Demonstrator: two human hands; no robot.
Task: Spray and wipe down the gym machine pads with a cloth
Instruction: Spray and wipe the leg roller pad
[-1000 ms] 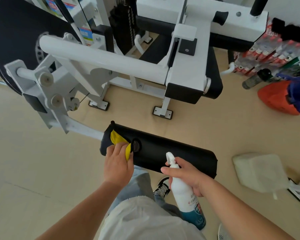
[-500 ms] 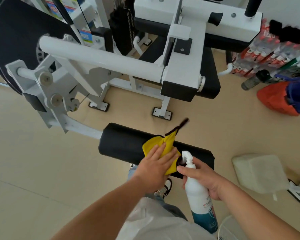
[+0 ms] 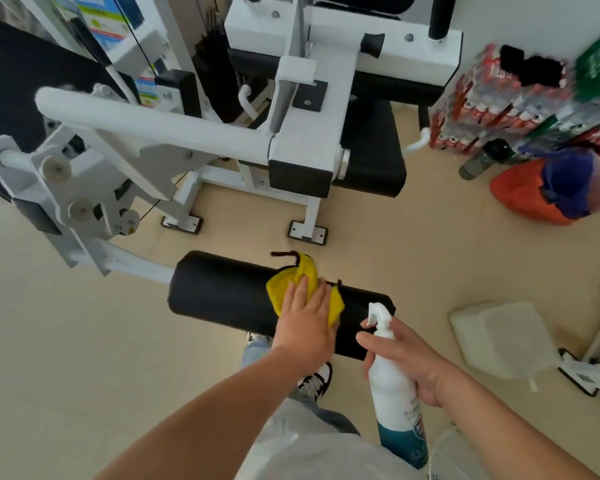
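Note:
A black roller pad sticks out from the white gym machine's lever arm, low in front of me. My left hand lies flat with straight fingers on a yellow cloth, pressing it onto the right half of the pad. My right hand grips a white spray bottle with a teal base, just right of the pad's end, nozzle pointing left toward the pad. A black seat pad sits behind on the white frame.
Packs of bottled drinks are stacked at the back right beside an orange and blue bag and a dark bottle. A white jug lies on the beige floor at right. My leg and shoe are under the pad.
My left hand has slid the yellow cloth from the pad's left end to its right half. The right hand with the spray bottle has stayed near the pad's right end.

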